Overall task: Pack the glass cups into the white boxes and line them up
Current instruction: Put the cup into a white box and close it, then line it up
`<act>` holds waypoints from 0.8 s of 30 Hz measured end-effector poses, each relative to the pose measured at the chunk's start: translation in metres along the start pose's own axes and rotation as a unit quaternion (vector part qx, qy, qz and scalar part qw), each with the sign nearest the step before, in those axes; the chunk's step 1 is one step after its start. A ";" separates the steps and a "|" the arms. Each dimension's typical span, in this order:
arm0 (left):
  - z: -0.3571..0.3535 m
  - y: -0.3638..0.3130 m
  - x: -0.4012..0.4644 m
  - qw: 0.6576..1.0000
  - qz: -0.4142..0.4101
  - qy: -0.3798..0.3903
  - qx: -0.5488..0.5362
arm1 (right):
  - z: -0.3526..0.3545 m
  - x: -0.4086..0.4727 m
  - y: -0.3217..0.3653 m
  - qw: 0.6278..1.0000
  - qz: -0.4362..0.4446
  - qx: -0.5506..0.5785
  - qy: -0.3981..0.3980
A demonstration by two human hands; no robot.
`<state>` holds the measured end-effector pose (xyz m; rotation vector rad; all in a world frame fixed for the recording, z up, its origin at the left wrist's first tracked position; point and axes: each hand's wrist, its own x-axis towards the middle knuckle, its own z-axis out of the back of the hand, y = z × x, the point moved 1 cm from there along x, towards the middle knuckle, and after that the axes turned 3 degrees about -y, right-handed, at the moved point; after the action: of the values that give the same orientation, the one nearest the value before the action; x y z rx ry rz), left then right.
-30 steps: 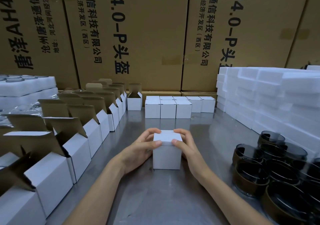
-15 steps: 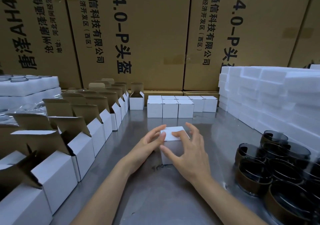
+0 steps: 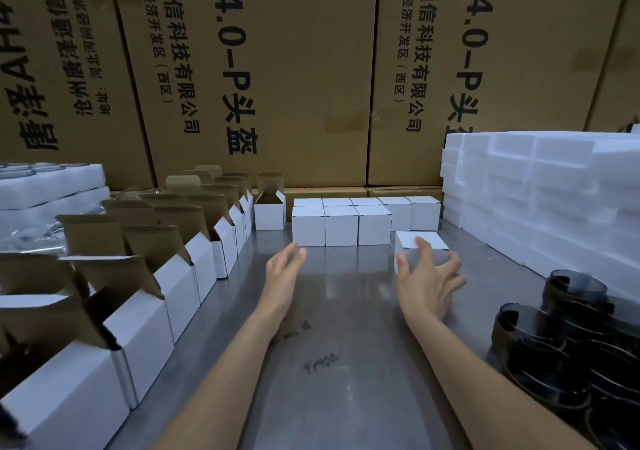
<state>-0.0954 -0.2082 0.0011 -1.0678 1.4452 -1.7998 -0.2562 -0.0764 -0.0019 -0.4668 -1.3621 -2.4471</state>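
**Closed box under the right hand, beside the far row**

The right hand reaches over a closed white box that stands on the steel table, just right of the front row of packed boxes and in front of the back row's right end. Its fingers are spread and bent around the box's near face, a fingertip lying on the lid; whether they truly grip it or merely touch it, I cannot tell, since the hand is blurred. The left hand hangs open above the table, fingers straight and together, holding nothing, its tips near the leftmost packed box.

Along the left edge runs a line of open white boxes with brown flaps raised, from near to far. Dark glass cups cluster at the near right. White foam blocks are stacked at the far right, foam trays at the far left, and large printed cartons form the back wall.
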 end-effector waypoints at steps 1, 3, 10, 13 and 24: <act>0.000 0.002 0.009 1.000 0.005 -0.005 0.010 | -0.006 0.009 0.000 1.000 -0.012 0.001 -0.006; -0.001 0.007 0.026 0.999 0.013 -0.014 0.030 | -0.019 0.027 0.000 0.999 -0.036 0.005 -0.018; -0.004 0.015 0.079 0.996 0.031 -0.034 0.074 | -0.055 0.079 -0.006 0.998 -0.060 0.025 -0.006; -0.008 0.017 0.096 0.994 0.034 -0.033 0.098 | -0.065 0.093 -0.008 0.996 -0.065 0.062 -0.006; -0.016 0.027 0.123 0.995 0.008 -0.016 0.103 | -0.092 0.115 -0.005 0.993 -0.035 0.040 0.107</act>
<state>-0.1717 -0.3090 0.0010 -0.9724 1.2168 -1.8656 -0.3744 -0.1645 -0.0033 -0.1338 -1.3995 -2.4048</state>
